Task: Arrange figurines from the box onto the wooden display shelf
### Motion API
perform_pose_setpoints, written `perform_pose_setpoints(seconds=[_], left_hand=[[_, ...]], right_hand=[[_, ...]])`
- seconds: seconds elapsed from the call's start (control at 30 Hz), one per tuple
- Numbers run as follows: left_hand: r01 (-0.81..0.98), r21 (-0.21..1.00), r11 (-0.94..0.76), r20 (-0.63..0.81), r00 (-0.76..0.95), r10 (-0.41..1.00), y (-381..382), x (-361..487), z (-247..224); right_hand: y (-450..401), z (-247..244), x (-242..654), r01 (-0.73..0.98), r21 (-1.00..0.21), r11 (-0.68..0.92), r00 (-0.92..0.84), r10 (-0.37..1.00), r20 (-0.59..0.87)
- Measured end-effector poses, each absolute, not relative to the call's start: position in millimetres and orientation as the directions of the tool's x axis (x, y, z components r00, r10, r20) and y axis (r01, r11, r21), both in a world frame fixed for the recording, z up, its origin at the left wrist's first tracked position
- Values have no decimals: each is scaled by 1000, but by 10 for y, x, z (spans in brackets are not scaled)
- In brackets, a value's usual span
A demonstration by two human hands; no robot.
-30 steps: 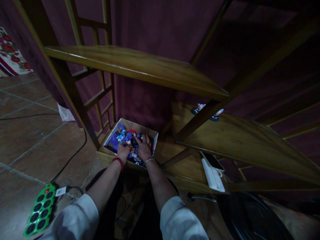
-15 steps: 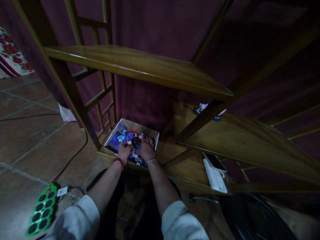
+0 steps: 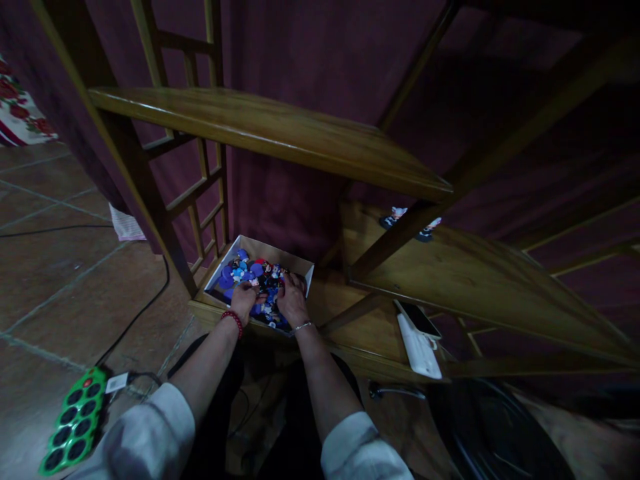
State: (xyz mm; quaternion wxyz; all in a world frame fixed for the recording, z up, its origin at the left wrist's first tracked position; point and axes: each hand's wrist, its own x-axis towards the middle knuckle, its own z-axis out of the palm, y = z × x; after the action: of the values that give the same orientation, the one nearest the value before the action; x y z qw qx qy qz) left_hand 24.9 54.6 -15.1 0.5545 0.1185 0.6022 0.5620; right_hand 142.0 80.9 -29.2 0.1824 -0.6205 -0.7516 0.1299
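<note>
A shallow white cardboard box (image 3: pixel 235 244) stands on the bottom shelf, with many small figurines (image 3: pixel 257 270) in blue, purple, red and black inside. Over the box's near left part, my left hand (image 3: pixel 243 300) has its fingers curled in among the figurines. A pinkish-white figurine (image 3: pixel 254 283) is right at its fingertips; whether it is gripped I cannot make out. To its right, my right hand (image 3: pixel 293 303) reaches in with fingers stretched out and lying on the figurines. Its fingertips partly cover the ones beneath.
A wooden shelf board (image 3: pixel 270 130) juts out above the box. Two figurines on dark bases, one of them a pale-haired figurine (image 3: pixel 427 230), stand on the middle shelf (image 3: pixel 480 280). A phone (image 3: pixel 420 320) leans on a white object (image 3: pixel 420 350). A green multi-pad device (image 3: pixel 75 420) with cables lies on the floor.
The whole view has shifted slightly, so things appear a little farther left. Both hands stay in the box, with only slight finger movement.
</note>
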Motion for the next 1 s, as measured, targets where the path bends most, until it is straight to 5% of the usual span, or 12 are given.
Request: perform_pose_setpoints(seconds=[0.63,1.0], left_hand=[[-510,782,358,-569,-350,744,548,238,-165],[-485,795,364,-557,-349,753,542,264,-148]], right_hand=[[609,-87,1510,936,-251,247,-281,954,-108],[628,-194,1539,809,-495,318,-333,941,59]])
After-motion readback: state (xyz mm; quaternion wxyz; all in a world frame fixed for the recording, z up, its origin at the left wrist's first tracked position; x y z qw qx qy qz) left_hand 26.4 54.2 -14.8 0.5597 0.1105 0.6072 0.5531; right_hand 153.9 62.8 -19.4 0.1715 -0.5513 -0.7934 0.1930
